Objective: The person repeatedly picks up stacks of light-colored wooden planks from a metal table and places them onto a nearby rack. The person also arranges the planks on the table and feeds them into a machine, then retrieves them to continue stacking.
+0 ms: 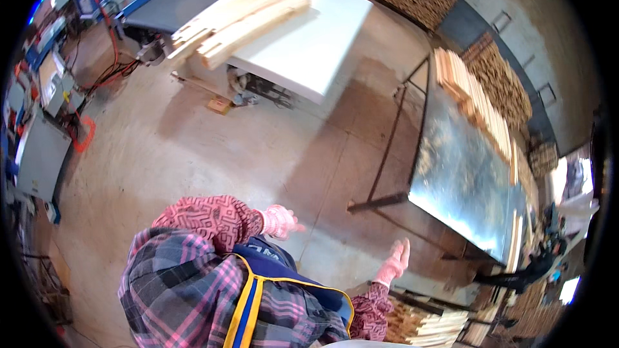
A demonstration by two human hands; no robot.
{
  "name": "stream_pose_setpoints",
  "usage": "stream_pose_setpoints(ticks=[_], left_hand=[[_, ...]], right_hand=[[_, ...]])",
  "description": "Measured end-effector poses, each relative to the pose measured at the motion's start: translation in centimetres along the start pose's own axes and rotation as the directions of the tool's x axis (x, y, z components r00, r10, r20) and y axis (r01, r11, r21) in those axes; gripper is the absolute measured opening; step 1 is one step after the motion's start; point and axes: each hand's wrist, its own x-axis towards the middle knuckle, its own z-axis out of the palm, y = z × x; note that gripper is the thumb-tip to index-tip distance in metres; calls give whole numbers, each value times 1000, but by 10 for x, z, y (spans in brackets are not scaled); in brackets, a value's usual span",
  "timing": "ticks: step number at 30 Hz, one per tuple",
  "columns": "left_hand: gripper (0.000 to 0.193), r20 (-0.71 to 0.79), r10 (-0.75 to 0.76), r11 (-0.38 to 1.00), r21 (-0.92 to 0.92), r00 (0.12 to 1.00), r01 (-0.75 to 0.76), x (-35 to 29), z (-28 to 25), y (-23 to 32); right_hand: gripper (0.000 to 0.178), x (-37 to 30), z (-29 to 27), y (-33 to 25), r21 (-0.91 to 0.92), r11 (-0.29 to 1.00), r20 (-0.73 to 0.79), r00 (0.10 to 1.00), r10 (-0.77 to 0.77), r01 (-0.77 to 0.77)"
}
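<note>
Right hand (394,261) in its pink glove is open and holds nothing, and it is nearer than the empty left hand (280,221) to the wood sticks (422,325) lying just below it, long ends pointing right.

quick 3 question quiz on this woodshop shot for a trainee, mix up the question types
1. True or false: the left hand is gripping a wooden slat.
2. Multiple choice: what lies on the white table? A) a pile of long pale boards B) a toolbox C) folded cloth
3. Short answer: which hand is nearer the shiny metal table?

Key
1. False. Both gloved hands are open and hold nothing.
2. A. The boards lie in a pile, overhanging the table's left edge.
3. The right hand, raised with its fingers spread, apart from the table.
</note>
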Motion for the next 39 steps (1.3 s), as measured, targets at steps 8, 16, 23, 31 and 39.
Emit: stream_pose_setpoints(ticks=[8, 16, 23, 31, 39], left_hand=[[52, -551, -604, 784, -539, 576, 307, -229, 75, -265], [73, -734, -661, 715, -679, -156, 166, -371, -36, -420], [103, -697, -694, 685, -562, 182, 463, -340, -161, -546], [118, -346, -702, 703, -475, 622, 529, -273, -248, -604], [114, -317, -738, 658, -533, 595, 532, -287, -265, -612]], right_hand=[[49, 24, 394, 106, -386, 922, 444, 883, 153, 34], [49, 32, 627, 165, -565, 807, 481, 864, 151, 174], [57, 76, 736, 184, -555, 807, 323, 842, 432, -201], [108, 120, 863, 224, -890, 241, 451, 661, 600, 388], [89, 67, 893, 219, -932, 25, 325, 801, 503, 362]])
